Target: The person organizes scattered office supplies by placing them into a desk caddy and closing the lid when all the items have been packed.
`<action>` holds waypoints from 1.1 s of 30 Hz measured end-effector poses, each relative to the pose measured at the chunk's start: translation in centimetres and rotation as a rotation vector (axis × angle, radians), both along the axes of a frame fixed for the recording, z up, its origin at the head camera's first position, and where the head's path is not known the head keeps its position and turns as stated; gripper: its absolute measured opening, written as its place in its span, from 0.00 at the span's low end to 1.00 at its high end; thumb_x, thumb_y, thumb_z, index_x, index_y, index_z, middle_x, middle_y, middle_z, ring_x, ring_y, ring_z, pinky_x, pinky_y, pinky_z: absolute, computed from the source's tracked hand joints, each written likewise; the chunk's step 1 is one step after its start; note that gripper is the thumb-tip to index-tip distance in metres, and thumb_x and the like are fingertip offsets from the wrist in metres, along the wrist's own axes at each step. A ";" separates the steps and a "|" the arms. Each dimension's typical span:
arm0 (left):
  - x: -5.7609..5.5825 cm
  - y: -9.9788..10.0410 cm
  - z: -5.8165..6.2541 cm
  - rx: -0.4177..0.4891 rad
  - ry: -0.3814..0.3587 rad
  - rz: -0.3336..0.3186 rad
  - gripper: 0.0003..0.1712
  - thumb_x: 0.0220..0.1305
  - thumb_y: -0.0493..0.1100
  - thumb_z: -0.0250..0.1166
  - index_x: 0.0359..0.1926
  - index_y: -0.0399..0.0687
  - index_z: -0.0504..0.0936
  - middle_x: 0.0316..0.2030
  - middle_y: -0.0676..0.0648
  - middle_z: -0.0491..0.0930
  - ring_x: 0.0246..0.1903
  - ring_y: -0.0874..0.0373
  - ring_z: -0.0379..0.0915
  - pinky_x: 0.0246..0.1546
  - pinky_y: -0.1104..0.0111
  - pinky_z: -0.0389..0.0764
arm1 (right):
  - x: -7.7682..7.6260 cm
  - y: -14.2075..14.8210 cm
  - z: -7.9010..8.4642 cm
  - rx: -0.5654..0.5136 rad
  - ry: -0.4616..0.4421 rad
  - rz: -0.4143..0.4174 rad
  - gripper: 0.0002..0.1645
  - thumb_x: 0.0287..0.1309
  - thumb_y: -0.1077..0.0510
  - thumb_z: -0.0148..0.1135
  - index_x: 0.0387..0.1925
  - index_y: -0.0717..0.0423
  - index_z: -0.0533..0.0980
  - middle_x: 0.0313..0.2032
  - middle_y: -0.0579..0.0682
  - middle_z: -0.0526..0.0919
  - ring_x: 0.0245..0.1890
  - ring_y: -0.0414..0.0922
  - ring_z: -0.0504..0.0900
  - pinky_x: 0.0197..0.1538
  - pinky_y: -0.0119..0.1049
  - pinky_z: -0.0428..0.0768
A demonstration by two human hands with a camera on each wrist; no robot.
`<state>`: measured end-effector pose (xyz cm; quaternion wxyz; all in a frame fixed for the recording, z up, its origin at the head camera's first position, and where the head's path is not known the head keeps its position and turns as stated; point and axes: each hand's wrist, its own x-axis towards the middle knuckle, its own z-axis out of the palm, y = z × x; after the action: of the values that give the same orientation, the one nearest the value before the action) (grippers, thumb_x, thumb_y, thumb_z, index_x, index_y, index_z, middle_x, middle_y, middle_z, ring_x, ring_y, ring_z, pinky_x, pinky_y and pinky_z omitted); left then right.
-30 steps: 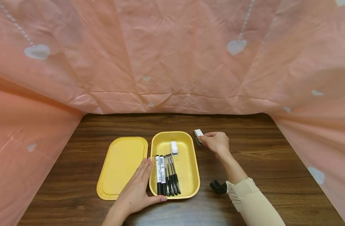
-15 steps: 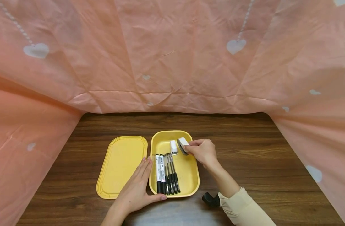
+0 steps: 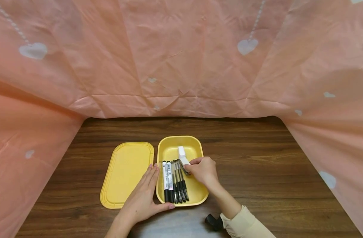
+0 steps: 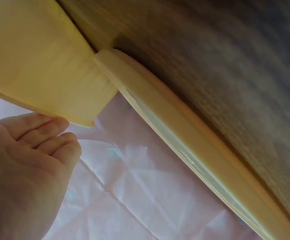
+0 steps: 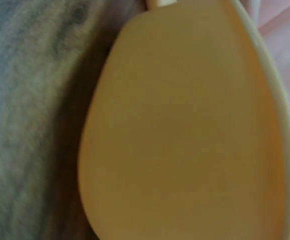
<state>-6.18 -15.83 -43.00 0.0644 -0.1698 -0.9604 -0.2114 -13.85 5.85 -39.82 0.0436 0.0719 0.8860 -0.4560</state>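
My right hand [image 3: 204,170] pinches a small white stapler [image 3: 184,161] between thumb and fingers, low inside the yellow box [image 3: 196,191]. The stapler's end sits close to another small white block-shaped item [image 3: 181,151] in the box. Two white-and-black markers [image 3: 165,180] and several black pens [image 3: 183,188] lie lengthwise along the box's left side. With straight fingers at the left rim and its thumb at the front rim, my left hand [image 3: 141,198] rests against the box. In the right wrist view, the box's outer wall [image 5: 180,125] hides the fingers.
A flat yellow lid [image 3: 128,172] lies on the dark wooden table [image 3: 259,165] just left of the box. Pink cloth [image 3: 181,66] encloses the back and sides. A black wrist device [image 3: 213,222] hangs at the right sleeve.
My right hand has carried the stapler leftward from the table right of the box, over the rim and down beside the pens. The left hand has stayed at the box.
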 end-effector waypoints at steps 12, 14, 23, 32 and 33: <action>-0.1 0.0 0.1 -0.002 0.009 0.004 0.72 0.40 0.83 0.61 0.75 0.39 0.53 0.75 0.41 0.53 0.76 0.48 0.44 0.74 0.56 0.57 | 0.4 -1.5 -1.1 0.121 0.149 -0.004 0.09 0.46 0.55 0.71 0.23 0.58 0.84 0.21 0.49 0.84 0.20 0.39 0.77 0.21 0.27 0.75; -0.1 0.0 0.1 -0.003 0.006 0.004 0.73 0.40 0.84 0.60 0.75 0.39 0.53 0.75 0.41 0.53 0.76 0.49 0.43 0.74 0.56 0.56 | 0.4 -1.7 -1.2 0.124 0.149 -0.003 0.09 0.46 0.56 0.71 0.24 0.59 0.85 0.21 0.49 0.84 0.20 0.39 0.77 0.21 0.27 0.75; -0.2 0.1 -0.1 -0.008 0.008 -0.004 0.72 0.40 0.84 0.58 0.75 0.41 0.52 0.75 0.41 0.53 0.76 0.48 0.44 0.74 0.57 0.56 | 0.5 -2.3 -1.8 0.140 0.111 -0.008 0.10 0.46 0.56 0.72 0.25 0.59 0.84 0.24 0.50 0.86 0.26 0.41 0.80 0.27 0.31 0.79; -0.2 0.1 -0.1 -0.007 0.005 -0.005 0.72 0.41 0.84 0.59 0.76 0.43 0.49 0.75 0.42 0.52 0.76 0.48 0.44 0.74 0.56 0.56 | 0.5 -2.4 -1.9 0.147 0.112 -0.019 0.10 0.47 0.56 0.71 0.18 0.57 0.81 0.19 0.47 0.80 0.24 0.42 0.74 0.24 0.30 0.73; -0.2 0.1 -0.1 -0.007 0.003 -0.004 0.72 0.41 0.84 0.59 0.76 0.42 0.50 0.75 0.42 0.52 0.76 0.48 0.44 0.74 0.56 0.56 | 0.5 -2.5 -1.9 0.149 0.112 -0.021 0.10 0.46 0.56 0.71 0.19 0.57 0.82 0.19 0.47 0.80 0.24 0.43 0.75 0.25 0.31 0.74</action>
<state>-6.38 -15.76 -43.10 0.0650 -0.1725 -0.9606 -0.2080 -13.37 3.39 -41.76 -0.0161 0.0585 0.9176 -0.3928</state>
